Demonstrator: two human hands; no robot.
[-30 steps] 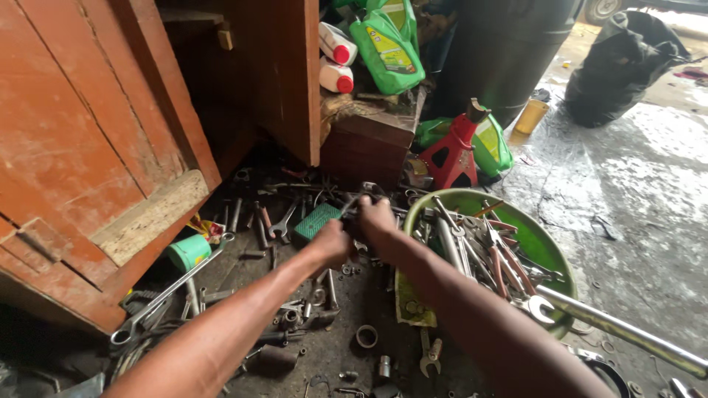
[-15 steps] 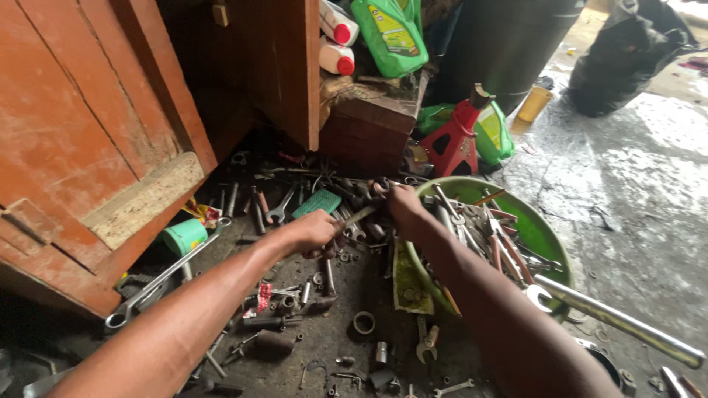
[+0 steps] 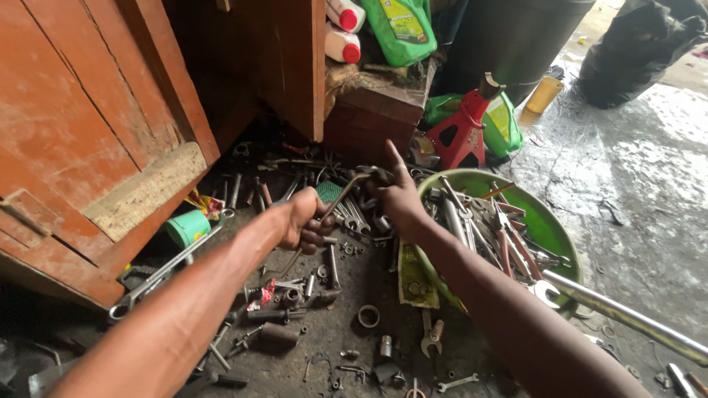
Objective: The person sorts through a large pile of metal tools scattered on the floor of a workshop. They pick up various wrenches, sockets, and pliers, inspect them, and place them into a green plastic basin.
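Down at the near edge, both forearms reach forward over a dirty floor strewn with sockets, bolts and a metal ring [image 3: 368,316]. A long spanner [image 3: 158,276] lies to the left, its jaw end close to the wooden door [image 3: 66,147]. Further on, the left hand [image 3: 304,221] has its fingers curled tight around the lower shaft of a long bent wrench [image 3: 335,203], which slants up and to the right. The right hand [image 3: 398,195] meets the wrench's upper end; its index finger sticks straight up, while the other fingers seem to pinch the wrench head, though the exact grip is hard to tell.

Half a second ago the two hands were low and apart, picking among the loose tools; now the wrench is lifted clear of the heap and held at both ends, so it has been singled out from the pile.

Just right of the hands sits a green basin [image 3: 549,228] crowded with pliers and spanners, with a steel pipe [image 3: 627,317] crossing its near rim. Beyond stand a red jack stand [image 3: 464,133], a green jug [image 3: 402,29] and two white bottles [image 3: 343,29].
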